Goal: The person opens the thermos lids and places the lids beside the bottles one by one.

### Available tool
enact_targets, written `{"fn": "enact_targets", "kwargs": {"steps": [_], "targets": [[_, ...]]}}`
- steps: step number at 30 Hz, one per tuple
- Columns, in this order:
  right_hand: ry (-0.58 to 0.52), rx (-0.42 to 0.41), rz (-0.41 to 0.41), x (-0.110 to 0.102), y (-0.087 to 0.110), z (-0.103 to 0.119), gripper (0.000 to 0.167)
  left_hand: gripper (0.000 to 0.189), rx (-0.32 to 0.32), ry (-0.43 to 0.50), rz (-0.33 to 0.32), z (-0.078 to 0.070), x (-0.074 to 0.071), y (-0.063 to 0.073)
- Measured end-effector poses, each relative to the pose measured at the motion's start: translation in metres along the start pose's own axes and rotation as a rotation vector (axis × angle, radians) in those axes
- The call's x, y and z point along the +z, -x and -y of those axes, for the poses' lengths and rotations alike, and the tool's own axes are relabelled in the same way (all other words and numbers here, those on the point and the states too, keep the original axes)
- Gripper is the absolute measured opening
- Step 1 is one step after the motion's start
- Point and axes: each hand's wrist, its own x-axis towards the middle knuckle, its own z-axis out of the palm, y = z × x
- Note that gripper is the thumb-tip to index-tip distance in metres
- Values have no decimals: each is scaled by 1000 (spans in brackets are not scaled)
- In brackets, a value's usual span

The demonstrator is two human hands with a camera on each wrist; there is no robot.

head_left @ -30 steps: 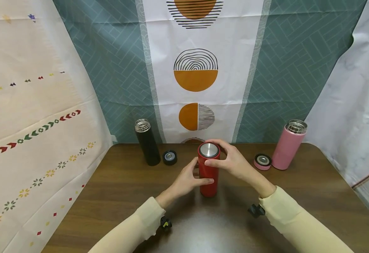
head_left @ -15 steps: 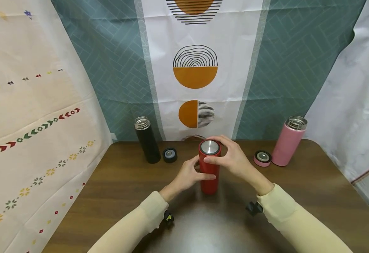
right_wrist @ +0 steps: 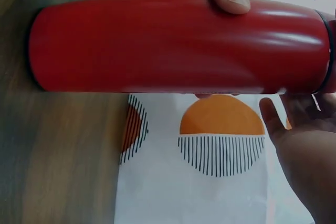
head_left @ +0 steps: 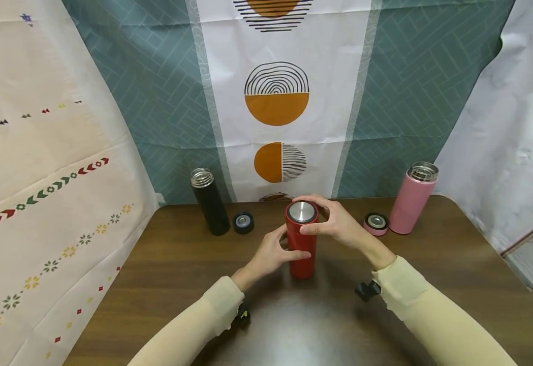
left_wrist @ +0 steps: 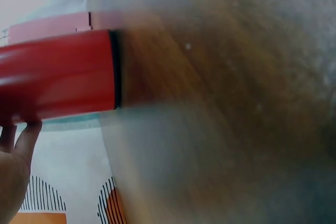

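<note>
A red thermos bottle [head_left: 301, 242] stands upright on the table, its steel-topped lid [head_left: 302, 212] on it. Around the middle of its body, my left hand [head_left: 268, 256] grips with the thumb across the front. My right hand [head_left: 339, 226] holds the lid end, thumb in front and fingers behind. The right wrist view shows the red bottle [right_wrist: 157, 45] lengthwise, with a dark seam near the lid. Only part of the red bottle [left_wrist: 58, 77] and its dark-rimmed base appear in the left wrist view. The far-side fingers are partly hidden.
A black bottle [head_left: 210, 206] without a lid stands at the back left, a black lid [head_left: 243, 222] beside it. At the back right stands an uncapped pink bottle [head_left: 412, 201] next to a pink lid [head_left: 376, 225]. A patterned curtain [head_left: 175, 91] hangs behind the wooden table [head_left: 165, 284].
The head view has shifted slightly. Both hands keep their grip on the red bottle and its lid end, with only a small movement of the right hand's fingers.
</note>
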Motion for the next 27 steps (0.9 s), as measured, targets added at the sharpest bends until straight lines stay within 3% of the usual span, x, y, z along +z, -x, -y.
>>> {"fn": "enact_targets", "kwargs": {"steps": [3, 6, 10, 14, 20, 27], "targets": [[23, 26, 6, 1, 4, 4, 63, 62, 24, 16, -14, 0, 3, -1], [105, 48, -47, 4, 7, 14, 68, 64, 34, 29, -20, 0, 5, -2], [244, 39, -144, 14, 7, 28, 65, 68, 12, 49, -23, 1, 6, 0], [316, 25, -178, 19, 6, 37, 59, 70, -22, 81, -31, 5, 7, 3], [304, 49, -106, 9, 4, 35, 62, 68, -12, 112, -44, 10, 9, 5], [170, 61, 19, -5, 1, 31, 69, 62, -4, 112, -46, 8, 10, 3]]}}
